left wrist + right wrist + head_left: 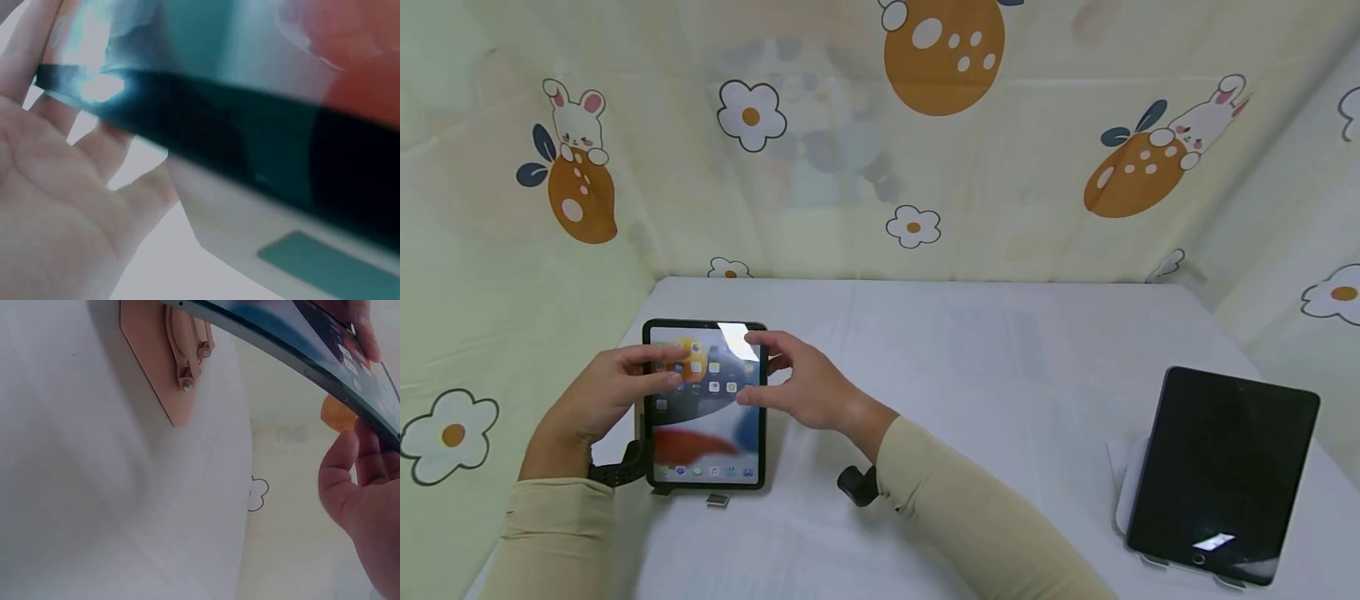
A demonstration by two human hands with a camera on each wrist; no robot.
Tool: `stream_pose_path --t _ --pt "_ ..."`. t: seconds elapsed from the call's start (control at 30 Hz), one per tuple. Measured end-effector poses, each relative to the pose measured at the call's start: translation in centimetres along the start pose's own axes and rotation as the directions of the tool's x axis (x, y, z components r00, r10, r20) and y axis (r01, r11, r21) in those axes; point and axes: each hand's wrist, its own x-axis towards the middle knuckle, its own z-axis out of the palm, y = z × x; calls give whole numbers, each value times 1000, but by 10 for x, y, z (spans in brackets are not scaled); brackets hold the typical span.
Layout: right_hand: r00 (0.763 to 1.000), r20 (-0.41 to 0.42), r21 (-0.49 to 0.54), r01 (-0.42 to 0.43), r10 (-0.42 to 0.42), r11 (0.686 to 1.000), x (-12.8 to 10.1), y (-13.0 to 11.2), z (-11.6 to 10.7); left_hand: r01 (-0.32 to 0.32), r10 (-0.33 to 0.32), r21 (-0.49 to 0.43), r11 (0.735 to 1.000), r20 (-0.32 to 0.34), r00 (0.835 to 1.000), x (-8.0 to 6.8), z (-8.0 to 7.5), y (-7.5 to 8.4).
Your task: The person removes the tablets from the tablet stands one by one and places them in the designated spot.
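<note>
Head view: high, looks forward and down over white table [985, 375] toward curtain backdrop; mid-range, takes in both hands and lit tablet [705, 408] at left, dark tablet [1221, 471] at right.
Left wrist view: very near, blurred, looks past palm of left hand [56, 206] at lit tablet [250, 144] edge.
Right wrist view: low, near tabletop, looks up along lit tablet [300, 350] underside and wooden stand [172, 356].
Shared by all three: lit tablet.
</note>
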Motion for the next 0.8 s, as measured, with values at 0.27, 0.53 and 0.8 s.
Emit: stream_pose_path --t 0.27,0.53,0.8 --pt "997 -71 -12 40 -41 999 -1 0 -10 -42 43 16 999 -45 998 1 13 14" --pt "987 -151 -61 48 -57 997 -4 2 -17 -65 60 -73 995 -80 995 8 31 22" --pt "979 -195 -80 46 -61 996 -12 4 -29 -18 5 -204 979 -62 998 14 46 27"
